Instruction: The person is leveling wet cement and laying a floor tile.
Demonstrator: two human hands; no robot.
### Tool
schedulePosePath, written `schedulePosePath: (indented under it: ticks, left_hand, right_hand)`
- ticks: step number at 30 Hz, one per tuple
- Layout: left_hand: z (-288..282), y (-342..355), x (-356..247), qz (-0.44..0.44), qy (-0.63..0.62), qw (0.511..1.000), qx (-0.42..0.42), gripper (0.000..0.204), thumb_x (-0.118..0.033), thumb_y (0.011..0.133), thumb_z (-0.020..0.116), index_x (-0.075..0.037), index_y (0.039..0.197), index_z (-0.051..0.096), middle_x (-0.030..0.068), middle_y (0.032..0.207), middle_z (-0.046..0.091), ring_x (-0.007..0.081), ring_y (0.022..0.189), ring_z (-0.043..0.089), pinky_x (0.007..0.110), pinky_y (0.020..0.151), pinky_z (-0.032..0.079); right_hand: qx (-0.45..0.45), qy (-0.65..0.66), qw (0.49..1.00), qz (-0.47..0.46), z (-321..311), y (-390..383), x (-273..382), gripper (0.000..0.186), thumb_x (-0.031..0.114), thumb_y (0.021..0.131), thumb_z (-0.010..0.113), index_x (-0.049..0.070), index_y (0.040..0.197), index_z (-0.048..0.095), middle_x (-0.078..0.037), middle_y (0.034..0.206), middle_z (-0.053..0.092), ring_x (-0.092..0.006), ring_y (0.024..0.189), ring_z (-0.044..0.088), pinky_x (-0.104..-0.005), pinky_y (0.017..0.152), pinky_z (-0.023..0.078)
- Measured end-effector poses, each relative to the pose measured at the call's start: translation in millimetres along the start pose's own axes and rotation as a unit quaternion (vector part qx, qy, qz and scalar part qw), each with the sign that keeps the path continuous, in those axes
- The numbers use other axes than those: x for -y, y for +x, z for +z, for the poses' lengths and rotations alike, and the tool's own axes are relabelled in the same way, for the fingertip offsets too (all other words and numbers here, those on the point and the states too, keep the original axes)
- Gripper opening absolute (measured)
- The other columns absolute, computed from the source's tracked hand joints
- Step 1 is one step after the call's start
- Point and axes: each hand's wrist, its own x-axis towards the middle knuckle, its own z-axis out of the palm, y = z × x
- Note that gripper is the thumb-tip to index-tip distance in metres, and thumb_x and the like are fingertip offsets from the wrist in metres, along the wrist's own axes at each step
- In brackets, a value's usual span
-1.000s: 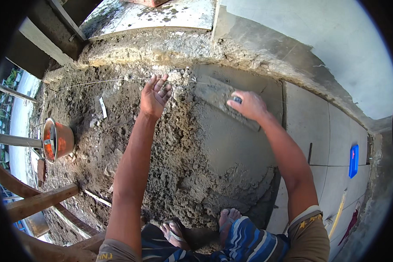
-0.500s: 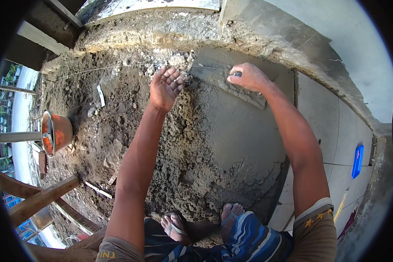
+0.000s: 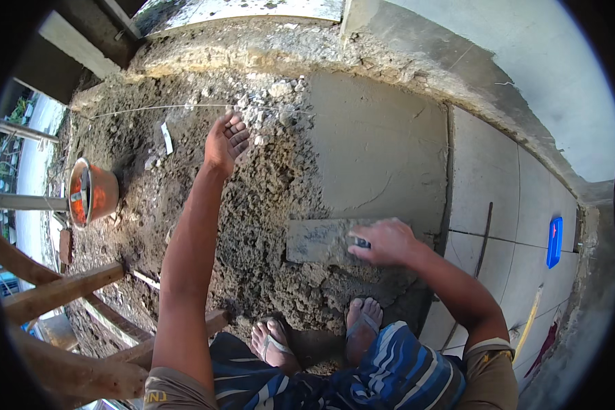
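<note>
My right hand (image 3: 383, 242) is closed round the handle of a plastering trowel (image 3: 314, 240). The trowel's long rectangular blade lies flat on the wet mortar, spattered with grey. Beyond it, smoothed mortar (image 3: 383, 147) reaches up to the wall base; rough, lumpy mortar (image 3: 273, 273) lies on the near and left sides. My left hand (image 3: 227, 145) hovers over the ground at left, palm turned up and fingers loosely curled, holding nothing. A thin taut string (image 3: 150, 108) runs across just beyond that hand.
Laid floor tiles (image 3: 484, 171) border the mortar on the right, with a blue plastic box (image 3: 555, 242) on them. At left stand an orange bucket (image 3: 94, 193) and wooden beams (image 3: 65, 292). Rubble (image 3: 273, 96) lies by the far wall footing. My sandalled feet (image 3: 362, 321) are close below the trowel.
My right hand has drawn the trowel from the far wall toward my feet and turned the blade level across. The far mortar surface is now uncovered. My left hand has shifted left and slightly nearer.
</note>
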Motion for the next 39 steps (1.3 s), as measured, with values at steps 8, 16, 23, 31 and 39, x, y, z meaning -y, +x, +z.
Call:
schedulePosePath:
  ticks: [8,16,23,31,39]
  left_hand:
    - [-53,-6,-3,-0.015,0.156,0.986,-0.062,0.026,-0.034,0.091,0.069,-0.011,0.101,0.063,-0.0015,0.090,0.063,0.0128,0.075,0.062,0.030,0.066,0.051]
    - [-64,-15,1,-0.014,0.200,0.976,-0.085,0.024,-0.029,0.091,0.071,-0.009,0.101,0.063,0.0012,0.083,0.063,0.0129,0.068,0.061,0.029,0.060,0.053]
    - [-91,-26,-7,-0.007,0.268,0.961,-0.076,0.031,-0.031,0.091,0.072,-0.005,0.106,0.064,0.0032,0.088,0.065,0.0136,0.073,0.064,0.029,0.062,0.053]
    - [-76,-25,-2,-0.006,0.295,0.953,-0.068,0.039,-0.031,0.091,0.072,0.000,0.112,0.061,0.0074,0.096,0.068,0.0140,0.074,0.064,0.029,0.062,0.053]
    - [-86,-25,4,-0.013,0.297,0.955,-0.018,0.043,-0.039,0.089,0.073,-0.003,0.111,0.065,0.0054,0.095,0.069,0.0137,0.075,0.065,0.031,0.067,0.054]
  right_hand:
    - [0.002,0.286,0.958,0.002,38,-79,22,0.042,0.040,0.091,0.067,0.005,0.115,0.067,-0.020,0.100,0.070,-0.0352,0.095,0.069,-0.0408,0.086,0.053]
    - [0.052,0.237,0.965,-0.100,64,-56,82,0.046,0.043,0.093,0.062,0.005,0.119,0.063,-0.022,0.104,0.070,-0.0390,0.098,0.067,-0.0455,0.085,0.053]
    - [0.092,-0.085,0.991,0.037,26,-136,34,0.044,0.044,0.093,0.058,0.010,0.120,0.061,-0.016,0.089,0.073,-0.0374,0.087,0.070,-0.0509,0.077,0.055]
    - [0.122,-0.050,0.990,0.055,64,-112,66,0.040,0.039,0.096,0.055,0.005,0.115,0.060,-0.019,0.092,0.072,-0.0387,0.089,0.070,-0.0519,0.079,0.054]
    - [0.085,0.016,0.995,0.057,92,-60,100,0.040,0.041,0.095,0.055,0.004,0.111,0.060,-0.020,0.097,0.072,-0.0401,0.094,0.069,-0.0517,0.083,0.053]
